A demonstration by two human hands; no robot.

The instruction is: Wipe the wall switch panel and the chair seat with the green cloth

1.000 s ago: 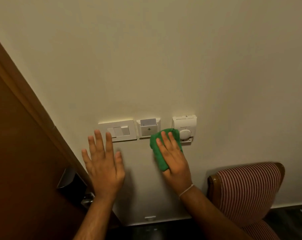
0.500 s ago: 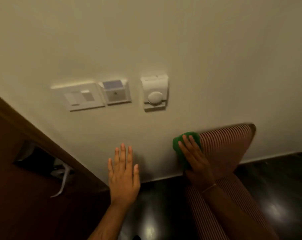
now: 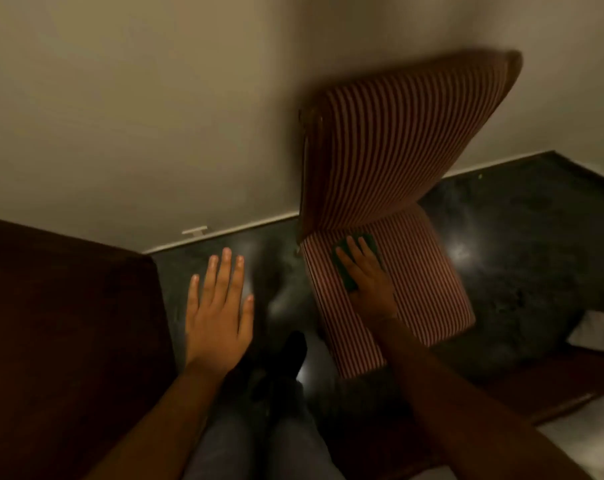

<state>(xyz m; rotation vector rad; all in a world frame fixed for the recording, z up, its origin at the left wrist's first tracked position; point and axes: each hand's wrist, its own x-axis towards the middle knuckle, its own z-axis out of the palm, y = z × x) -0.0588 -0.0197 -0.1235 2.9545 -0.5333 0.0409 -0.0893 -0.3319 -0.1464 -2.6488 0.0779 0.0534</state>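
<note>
The chair has red-and-white striped upholstery; its seat (image 3: 428, 282) slopes toward me and its backrest (image 3: 397, 147) leans against the cream wall. My right hand (image 3: 369, 275) lies flat on the rear of the seat, pressing the green cloth (image 3: 343, 271), which looks dark here and shows only at the fingers' edges. My left hand (image 3: 219, 306) hovers over the dark floor left of the chair, fingers spread, holding nothing. The wall switch panel is out of view.
A dark wooden door (image 3: 68, 341) fills the left side. The glossy black floor (image 3: 518, 254) meets the wall at a white skirting (image 3: 224, 232). My legs and a dark shoe (image 3: 290, 355) are below. A white object (image 3: 598, 334) and a wooden edge sit at the right.
The view has swung down from the switch panel to the floor. My right hand carried the cloth from the panel, past the backrest, onto the seat. My left hand left the wall.
</note>
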